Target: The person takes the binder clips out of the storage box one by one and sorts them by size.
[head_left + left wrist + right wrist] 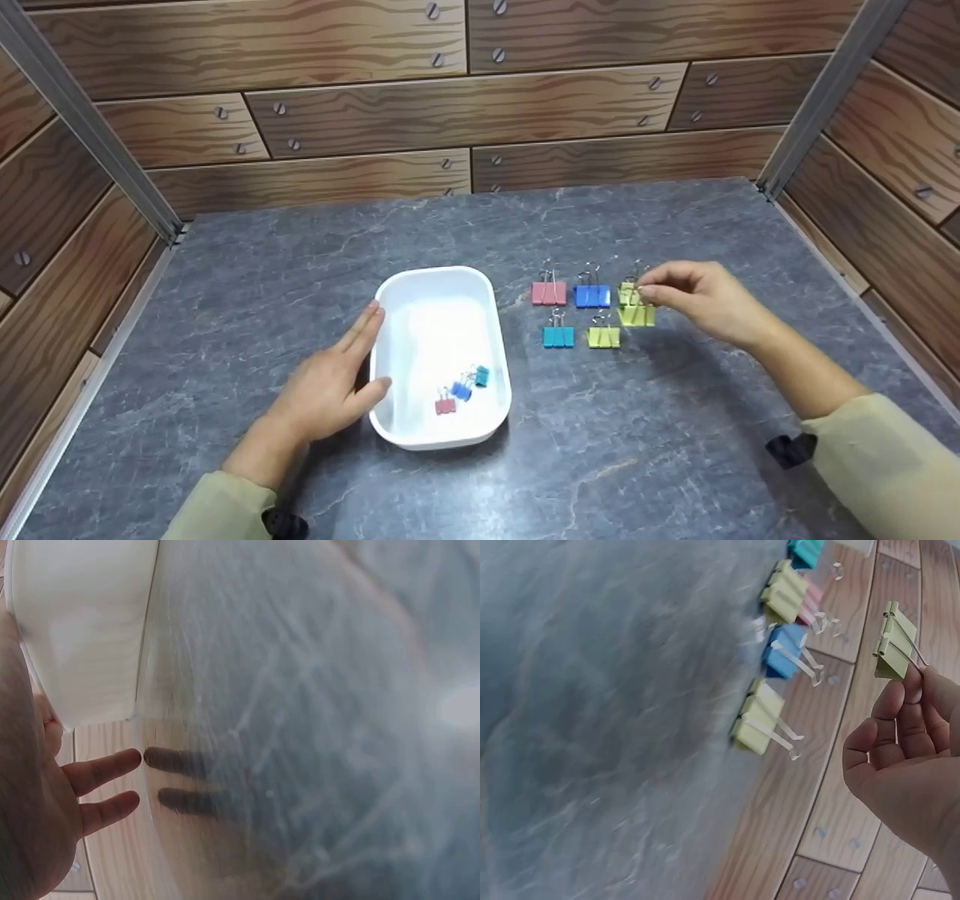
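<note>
Three clips in tray, six outside (one in right hand).

Yellow-green binder clip: lifted off table, pinched by wire handle, body hanging.

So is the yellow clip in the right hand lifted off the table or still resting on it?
Lifted. The right hand pinches the yellow clip by its wire handles, and the wrist view shows it hanging clear of the table.

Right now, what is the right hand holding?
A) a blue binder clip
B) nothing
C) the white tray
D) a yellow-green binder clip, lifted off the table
D: the right hand pinches the wire handle of a yellow-green binder clip, raised clear of the others.
</note>
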A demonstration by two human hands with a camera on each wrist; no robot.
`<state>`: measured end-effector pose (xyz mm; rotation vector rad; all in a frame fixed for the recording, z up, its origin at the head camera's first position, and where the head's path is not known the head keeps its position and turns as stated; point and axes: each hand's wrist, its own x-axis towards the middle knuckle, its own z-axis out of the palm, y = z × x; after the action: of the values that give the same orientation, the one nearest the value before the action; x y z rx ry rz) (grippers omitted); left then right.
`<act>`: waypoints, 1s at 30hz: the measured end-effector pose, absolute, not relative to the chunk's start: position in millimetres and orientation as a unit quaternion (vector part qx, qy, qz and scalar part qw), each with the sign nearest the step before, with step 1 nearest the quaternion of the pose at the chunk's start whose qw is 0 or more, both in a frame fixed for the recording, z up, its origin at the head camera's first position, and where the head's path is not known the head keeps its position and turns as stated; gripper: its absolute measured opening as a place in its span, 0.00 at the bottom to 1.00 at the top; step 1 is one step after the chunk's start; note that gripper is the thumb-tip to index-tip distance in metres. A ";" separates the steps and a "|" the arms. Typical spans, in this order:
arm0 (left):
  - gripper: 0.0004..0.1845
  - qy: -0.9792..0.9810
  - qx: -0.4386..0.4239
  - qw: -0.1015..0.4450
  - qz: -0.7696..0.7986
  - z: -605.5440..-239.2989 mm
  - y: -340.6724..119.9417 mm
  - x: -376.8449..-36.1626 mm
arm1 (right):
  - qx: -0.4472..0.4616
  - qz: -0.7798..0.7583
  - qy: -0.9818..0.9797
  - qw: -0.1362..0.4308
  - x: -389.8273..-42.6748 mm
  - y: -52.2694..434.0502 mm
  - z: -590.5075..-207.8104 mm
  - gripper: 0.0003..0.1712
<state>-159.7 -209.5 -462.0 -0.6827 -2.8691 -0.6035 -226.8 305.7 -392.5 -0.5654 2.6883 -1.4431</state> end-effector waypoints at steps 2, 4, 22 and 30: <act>0.49 -0.951 -0.227 0.067 -0.201 -462.3 -209.8 -159.3 | -0.174 -0.460 0.870 0.024 -227.9 310.0 -396.3 0.12; 0.49 -0.950 -0.226 0.069 -0.202 -462.3 -210.0 -158.8 | -0.166 -0.456 0.874 0.030 -228.8 313.7 -399.5 0.13; 0.48 -0.950 -0.230 0.066 -0.201 -460.1 -209.9 -158.5 | -0.144 -0.409 0.900 0.049 -236.0 335.2 -425.1 0.13; 0.48 -0.949 -0.233 0.072 -0.197 -460.5 -210.4 -158.4 | -0.137 -0.392 0.908 0.058 -236.2 337.8 -428.2 0.14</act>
<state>-158.4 -210.4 -460.5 -0.7012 -2.8529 -0.5932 -236.2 337.8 -428.2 -0.4166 2.7515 -1.1878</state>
